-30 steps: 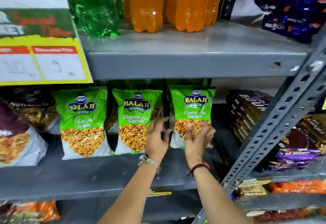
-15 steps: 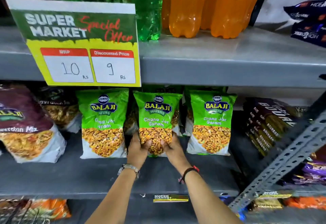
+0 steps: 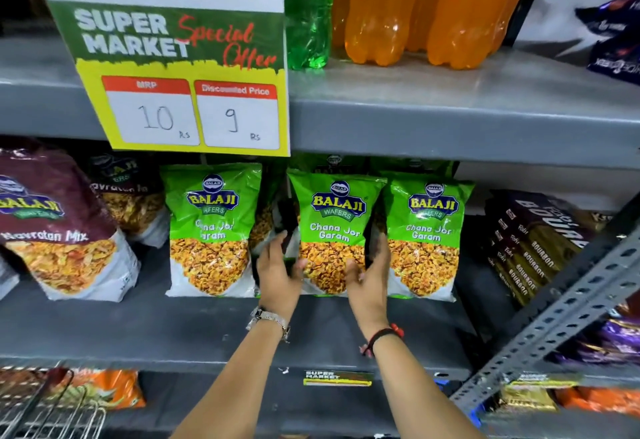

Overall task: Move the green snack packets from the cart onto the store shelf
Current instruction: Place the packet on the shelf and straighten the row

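Observation:
Three green snack packets stand upright in a row on the grey middle shelf (image 3: pixel 207 331): a left packet (image 3: pixel 211 231), a middle packet (image 3: pixel 334 227) and a right packet (image 3: pixel 426 238). More green packets show dimly behind them. My left hand (image 3: pixel 277 277) presses the middle packet's lower left edge, thumb in front and fingers reaching behind it. My right hand (image 3: pixel 369 276) holds its lower right edge, fingers in the gap beside the right packet. The middle packet is gripped between both hands.
A wire cart (image 3: pixel 52 414) shows at the bottom left. A yellow price sign (image 3: pixel 180 75) hangs from the upper shelf, which holds green and orange bottles (image 3: pixel 381 13). Maroon snack bags (image 3: pixel 59 231) stand to the left, biscuit packs (image 3: pixel 530 244) to the right, and a slotted metal upright (image 3: pixel 561 317) crosses the right.
My hands moved from the right packet to the middle one, then slid from its bottom up onto its sides. The middle packet now stands closer to the right packet.

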Demonstrator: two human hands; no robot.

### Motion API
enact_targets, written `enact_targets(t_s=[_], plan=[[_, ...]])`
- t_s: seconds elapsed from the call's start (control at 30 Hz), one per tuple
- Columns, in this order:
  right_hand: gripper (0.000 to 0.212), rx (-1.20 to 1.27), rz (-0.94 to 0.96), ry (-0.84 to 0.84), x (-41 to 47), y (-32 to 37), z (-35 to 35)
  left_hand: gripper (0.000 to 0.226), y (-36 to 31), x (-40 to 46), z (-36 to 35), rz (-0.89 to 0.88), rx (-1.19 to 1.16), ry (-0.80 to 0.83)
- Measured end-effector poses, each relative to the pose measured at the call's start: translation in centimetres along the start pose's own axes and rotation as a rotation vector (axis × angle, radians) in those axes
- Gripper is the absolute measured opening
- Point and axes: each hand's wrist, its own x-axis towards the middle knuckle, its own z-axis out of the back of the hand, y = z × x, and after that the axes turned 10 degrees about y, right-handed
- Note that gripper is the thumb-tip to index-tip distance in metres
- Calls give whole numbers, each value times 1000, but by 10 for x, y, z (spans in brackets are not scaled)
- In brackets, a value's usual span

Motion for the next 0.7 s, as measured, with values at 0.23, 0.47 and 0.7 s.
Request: enact_targets(t_s=[0.23, 0.47, 0.7], plan=[[38, -131, 351, -15, -18, 58, -58, 43, 23, -4, 75, -77, 145, -374], [74, -73, -61, 520, -14, 52, -133, 83, 105, 3, 131, 176, -100, -93], [71, 0, -181, 476, -6, 43, -151, 68, 107, 16, 129, 241, -235, 55]])
